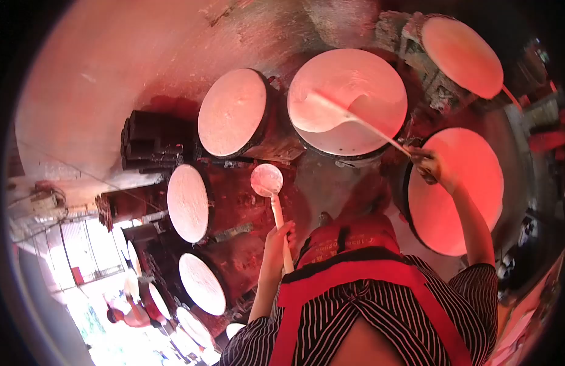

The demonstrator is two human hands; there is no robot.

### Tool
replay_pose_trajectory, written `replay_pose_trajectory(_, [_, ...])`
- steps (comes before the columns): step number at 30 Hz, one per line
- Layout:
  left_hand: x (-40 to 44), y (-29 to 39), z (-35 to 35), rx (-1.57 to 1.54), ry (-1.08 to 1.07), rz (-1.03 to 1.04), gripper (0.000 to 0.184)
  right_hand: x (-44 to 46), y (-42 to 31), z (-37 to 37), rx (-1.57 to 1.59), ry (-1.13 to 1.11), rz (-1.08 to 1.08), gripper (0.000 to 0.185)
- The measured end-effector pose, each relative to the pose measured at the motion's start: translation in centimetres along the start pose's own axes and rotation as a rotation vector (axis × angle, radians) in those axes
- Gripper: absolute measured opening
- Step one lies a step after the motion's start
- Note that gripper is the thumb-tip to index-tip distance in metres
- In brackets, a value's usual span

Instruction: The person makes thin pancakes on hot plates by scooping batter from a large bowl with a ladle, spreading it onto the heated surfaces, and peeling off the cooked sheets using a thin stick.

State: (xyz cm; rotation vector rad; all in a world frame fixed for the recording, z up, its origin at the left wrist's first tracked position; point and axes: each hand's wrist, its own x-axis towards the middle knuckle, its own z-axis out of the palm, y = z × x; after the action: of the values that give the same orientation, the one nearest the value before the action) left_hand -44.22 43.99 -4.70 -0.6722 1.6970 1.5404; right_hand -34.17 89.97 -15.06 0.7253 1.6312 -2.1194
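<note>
My left hand [277, 244] is closed around the pale handle of a ladle [267, 180], its round bowl raised over the floor. My right hand [427, 165] grips the end of a long thin wooden stick [380, 135]. Its far end widens into a pale, blade-like part, blurred by motion, over the large round griddle [380, 73]. A pale layer covers that griddle, with a curved edge showing near the stick. Under my right forearm lies another round griddle [456, 201] with a smooth pale surface.
More round pale-topped griddles stand around me, including one at left [232, 113] and one at upper right [462, 56]. Dark cylinders [154, 140] are stacked by the wall. Another person [133, 314] is at lower left, near a bright opening.
</note>
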Motion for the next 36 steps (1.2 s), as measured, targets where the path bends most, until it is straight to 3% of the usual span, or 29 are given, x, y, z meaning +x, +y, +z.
replay_pose_trajectory(2, [2.9, -0.2, -1.8, 0.007, -0.099, 0.009, 0.016, 1.4, 1.2, 4.1, 0.155, 0.404, -0.175, 0.038])
replay_pose_trajectory(3, [3.8, 0.1, -2.8, -0.012, -0.179, 0.012, 0.016, 0.7, -0.3, 7.6, 0.384, 0.481, -0.245, 0.037])
replay_pose_trajectory(5, [4.3, 1.6, -4.1, 0.039, -0.25, -0.013, 0.015, 2.1, 0.5, 11.4, 0.258, 0.603, -0.184, 0.036])
replay_pose_trajectory(7, [5.1, 2.4, -5.8, 0.017, -0.336, 0.002, 0.011, 0.4, 3.3, 13.1, 0.091, 0.348, -0.278, 0.037])
replay_pose_trajectory(12, [8.6, 1.9, -13.0, 0.119, -0.415, 0.028, 0.012, -7.0, 12.8, 20.0, 0.075, 0.472, -0.146, 0.042])
replay_pose_trajectory(14, [9.1, 1.0, -16.4, 0.23, -0.332, 0.049, 0.014, -4.9, 16.8, 23.6, 0.111, 0.627, -0.587, 0.045])
replay_pose_trajectory(16, [8.6, 0.5, -19.9, 0.206, -0.315, 0.041, 0.015, 1.2, 15.4, 29.2, 0.027, 0.821, -0.759, 0.051])
replay_pose_trajectory(17, [7.9, 0.3, -21.4, 0.187, -0.289, 0.032, 0.017, 4.3, 12.1, 32.9, 0.457, 0.701, -0.614, 0.061])
replay_pose_trajectory(18, [7.0, 0.2, -22.7, 0.142, -0.277, 0.022, 0.018, 7.8, 8.5, 35.5, -0.009, 0.849, -0.543, 0.056])
replay_pose_trajectory(19, [6.3, 0.0, -24.0, 0.137, -0.285, 0.018, 0.018, 14.6, 8.1, 36.8, -0.242, 0.979, -0.621, 0.051])
replay_pose_trajectory(21, [5.1, -0.8, -26.5, 0.077, -0.215, 0.086, 0.013, 23.2, 2.4, 39.8, -0.425, 1.124, -0.819, 0.044])
replay_pose_trajectory(24, [3.5, -2.1, -28.8, -0.019, -0.122, 0.098, 0.012, 35.3, -3.4, 42.0, 0.19, 0.977, -0.721, 0.041])
replay_pose_trajectory(25, [3.5, -2.4, -29.2, -0.024, -0.125, 0.096, 0.012, 37.8, -3.9, 42.4, 0.103, 1.146, -0.678, 0.04])
replay_pose_trajectory(27, [3.0, -3.1, -30.2, -0.07, -0.045, 0.11, 0.013, 33.6, -5.6, 45.0, 0.065, 1.283, -0.566, 0.039])
replay_pose_trajectory(29, [3.4, -3.6, -31.1, -0.065, -0.079, 0.094, 0.013, 30.1, -3.9, 46.5, 0.203, 1.206, -0.538, 0.039])
replay_pose_trajectory(30, [3.7, -3.7, -31.0, -0.067, -0.079, 0.066, 0.012, 30.0, -1.2, 46.6, 0.127, 1.319, -0.79, 0.041])
replay_pose_trajectory(31, [3.6, -3.4, -30.6, -0.068, -0.079, 0.038, 0.012, 29.6, 1.2, 46.3, 0.164, 1.294, -0.832, 0.04])
replay_pose_trajectory(33, [3.4, -3.2, -30.1, -0.053, -0.112, -0.004, 0.01, 28.3, 6.4, 44.5, 0.255, 1.15, -0.658, 0.042])
replay_pose_trajectory(35, [5.2, -4.2, -30.2, -0.052, -0.246, 0.035, 0.011, 25.4, 10.1, 41.5, 0.149, 1.136, -0.401, 0.044])
replay_pose_trajectory(36, [5.2, -4.0, -29.7, -0.049, -0.28, 0.023, 0.011, 22.5, 10.2, 40.2, 0.224, 1.036, -0.467, 0.041])
